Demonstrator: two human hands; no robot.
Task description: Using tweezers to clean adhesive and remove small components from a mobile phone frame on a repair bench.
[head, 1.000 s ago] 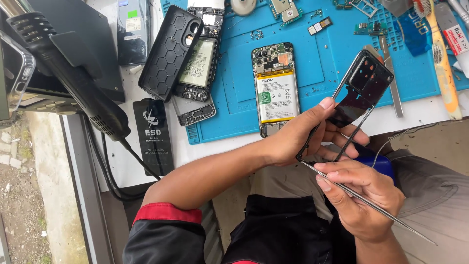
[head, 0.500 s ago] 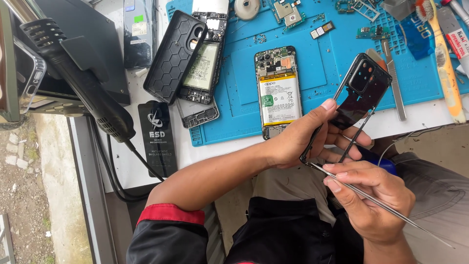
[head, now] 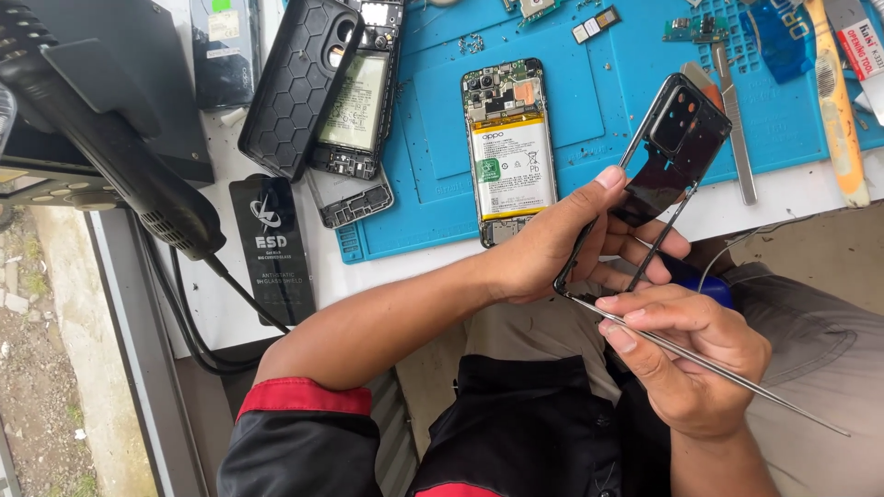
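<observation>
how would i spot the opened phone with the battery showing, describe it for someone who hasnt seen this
Start at the blue work mat on the white bench. The opened phone lies flat near the mat's front edge, just above the left hand. Unlike the black parts around it, it shows a yellow-white battery beneath a green circuit board.

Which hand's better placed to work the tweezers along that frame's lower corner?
Probably right. The right hand grips the tweezers, tip at the lower corner of the black phone frame. The left hand is occupied holding that frame.
</observation>
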